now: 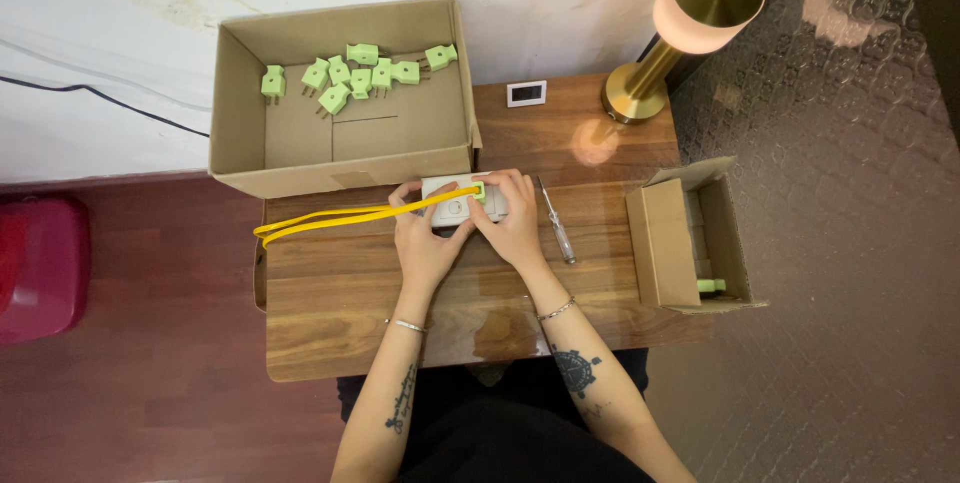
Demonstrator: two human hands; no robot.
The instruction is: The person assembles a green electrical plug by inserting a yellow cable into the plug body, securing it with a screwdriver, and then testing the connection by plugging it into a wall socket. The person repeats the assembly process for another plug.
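Both hands grip a white socket block at the table's centre: left hand steadies its near-left edge, right hand presses a green plug with yellow cable in. A screwdriver lies just right; spare green plugs sit in the far cardboard box.

I see bare wooden table open on the near side below my hands. Ahead, a large open cardboard box walls off the far edge, a screwdriver and smaller side box crowd the right, and a yellow cable crosses the left.
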